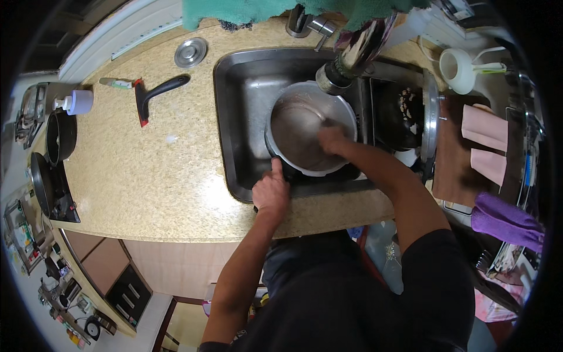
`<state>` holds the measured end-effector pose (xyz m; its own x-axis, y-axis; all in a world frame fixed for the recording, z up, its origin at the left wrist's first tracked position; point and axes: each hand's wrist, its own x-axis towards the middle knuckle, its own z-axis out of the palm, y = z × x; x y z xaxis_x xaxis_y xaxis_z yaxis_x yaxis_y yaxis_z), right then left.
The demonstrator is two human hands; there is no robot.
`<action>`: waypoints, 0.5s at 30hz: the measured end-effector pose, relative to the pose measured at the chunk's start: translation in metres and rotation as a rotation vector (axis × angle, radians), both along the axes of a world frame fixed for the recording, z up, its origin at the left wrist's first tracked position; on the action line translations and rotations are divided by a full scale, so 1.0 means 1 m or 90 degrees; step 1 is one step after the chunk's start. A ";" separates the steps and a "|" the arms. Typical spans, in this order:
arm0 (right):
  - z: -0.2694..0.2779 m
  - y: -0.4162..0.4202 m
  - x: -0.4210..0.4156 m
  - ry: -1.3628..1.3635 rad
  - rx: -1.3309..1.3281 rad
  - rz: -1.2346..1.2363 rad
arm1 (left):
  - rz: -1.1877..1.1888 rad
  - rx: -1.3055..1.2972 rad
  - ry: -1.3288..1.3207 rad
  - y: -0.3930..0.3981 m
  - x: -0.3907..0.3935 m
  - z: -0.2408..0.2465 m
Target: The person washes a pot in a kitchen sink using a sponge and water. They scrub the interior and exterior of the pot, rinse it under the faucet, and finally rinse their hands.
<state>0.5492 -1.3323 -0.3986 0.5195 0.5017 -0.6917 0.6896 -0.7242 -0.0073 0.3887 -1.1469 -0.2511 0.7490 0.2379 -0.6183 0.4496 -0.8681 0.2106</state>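
A metal pot [290, 114] with a thick rim sits in the left basin of the stainless steel sink [246, 88]. My left hand [272, 189] is closed around the pot's dark handle, mostly hidden beneath the palm, with one finger reaching to the rim. Inside the pot, my right hand [333, 138] is down near the inner wall with its fingers curled. It is blurred, and I cannot tell whether it holds anything. The pot's inside looks wet and cloudy. Above its far rim hangs the faucet's dark head [334, 79].
A squeegee [149, 97] and a round metal lid [190, 53] lie on the speckled countertop [176, 176]. A dark pan [398, 114] with food bits and a metal lid [432, 119] on edge occupy the right basin. Beyond are a brown board [453, 167] and purple cloth [506, 220].
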 end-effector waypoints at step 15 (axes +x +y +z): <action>-0.022 0.100 0.011 0.013 0.290 0.050 | 0.035 -0.026 0.034 0.000 0.005 0.008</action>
